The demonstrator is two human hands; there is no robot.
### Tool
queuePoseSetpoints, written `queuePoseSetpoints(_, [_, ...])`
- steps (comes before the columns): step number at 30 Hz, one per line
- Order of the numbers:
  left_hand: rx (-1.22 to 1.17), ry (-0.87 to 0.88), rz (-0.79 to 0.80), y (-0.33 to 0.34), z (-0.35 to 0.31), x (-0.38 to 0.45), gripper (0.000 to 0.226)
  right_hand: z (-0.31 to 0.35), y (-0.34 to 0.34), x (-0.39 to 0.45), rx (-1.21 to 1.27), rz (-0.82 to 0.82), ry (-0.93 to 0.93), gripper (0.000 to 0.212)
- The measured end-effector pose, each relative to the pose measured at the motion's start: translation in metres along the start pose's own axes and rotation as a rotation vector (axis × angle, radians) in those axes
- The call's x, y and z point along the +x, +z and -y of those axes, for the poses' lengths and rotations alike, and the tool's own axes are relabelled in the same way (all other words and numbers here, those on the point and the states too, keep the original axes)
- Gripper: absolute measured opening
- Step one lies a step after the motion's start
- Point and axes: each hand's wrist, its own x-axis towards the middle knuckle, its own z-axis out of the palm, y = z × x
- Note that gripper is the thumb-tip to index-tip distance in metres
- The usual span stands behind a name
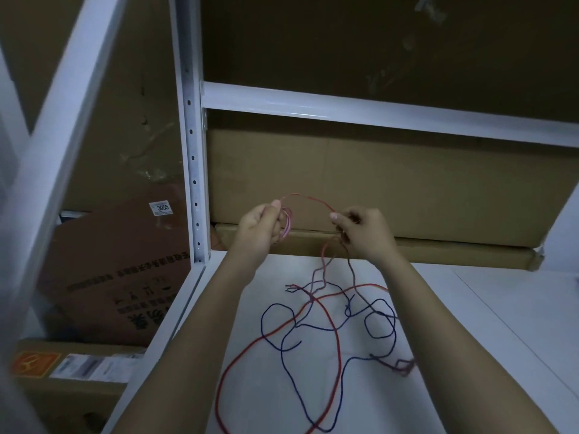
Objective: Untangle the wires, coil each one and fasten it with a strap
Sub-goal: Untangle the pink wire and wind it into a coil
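Observation:
A thin red wire (308,199) arcs between my two raised hands above the white shelf (488,311). My left hand (260,228) grips a small coil of that red wire (286,225), several pinkish loops hanging from its fingers. My right hand (365,233) pinches the same wire farther along, and strands drop from it down to the shelf. Below lies a tangle: a thick red wire (332,321) in a long loop and a blue wire (283,343) crossing it in several curls. No strap shows.
Flat cardboard boxes (391,183) fill the back of the shelf just behind my hands. A white slotted upright (192,158) and a crossbeam (360,112) frame the bay. More cartons (125,277) stand lower left, beyond the shelf's left edge.

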Motion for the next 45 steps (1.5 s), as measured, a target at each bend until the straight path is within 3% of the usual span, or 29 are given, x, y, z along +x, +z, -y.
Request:
queuePoseSetpoints(5, [0.073, -0.037, 0.073, 0.000, 0.003, -0.002, 0.036, 0.009, -0.002, 0.004, 0.175, -0.171, -0.023, 0.026])
queuePoseSetpoints(10, [-0.150, -0.068, 0.190, 0.002, 0.008, -0.010, 0.036, 0.005, 0.009, -0.004, 0.444, -0.215, -0.012, 0.013])
queuePoseSetpoints(13, [-0.354, -0.124, 0.178, -0.001, 0.007, -0.010, 0.036, -0.007, 0.014, -0.009, 0.251, -0.191, -0.098, 0.009])
queuePoseSetpoints(17, [-0.576, -0.170, 0.140, -0.006, 0.007, -0.009, 0.037, -0.027, 0.021, -0.018, -0.270, -0.163, -0.246, 0.030])
queuePoseSetpoints(24, [-0.719, -0.152, 0.037, -0.002, 0.013, -0.011, 0.036, -0.036, 0.046, -0.056, -0.522, 0.046, -0.525, 0.024])
queuePoseSetpoints(27, [-0.508, -0.106, -0.048, 0.003, 0.021, -0.010, 0.026, -0.042, 0.060, -0.066, -0.581, 0.141, -0.538, 0.034])
queuePoseSetpoints(32, [-0.042, 0.000, -0.141, 0.014, 0.043, -0.010, 0.018, -0.048, 0.069, -0.080, -0.421, 0.261, -0.465, 0.030])
queuePoseSetpoints(36, [0.319, 0.132, -0.025, 0.018, 0.063, -0.012, 0.016, -0.051, 0.068, -0.082, -0.359, 0.271, -0.419, 0.028])
queuePoseSetpoints(40, [0.722, 0.158, 0.168, 0.014, 0.082, -0.017, 0.008, -0.057, 0.063, -0.083, -0.327, 0.258, -0.320, 0.022])
queuePoseSetpoints(45, [0.965, 0.212, 0.268, 0.009, 0.090, -0.025, 0.035, -0.066, 0.045, -0.083, -0.258, 0.188, -0.175, 0.008])
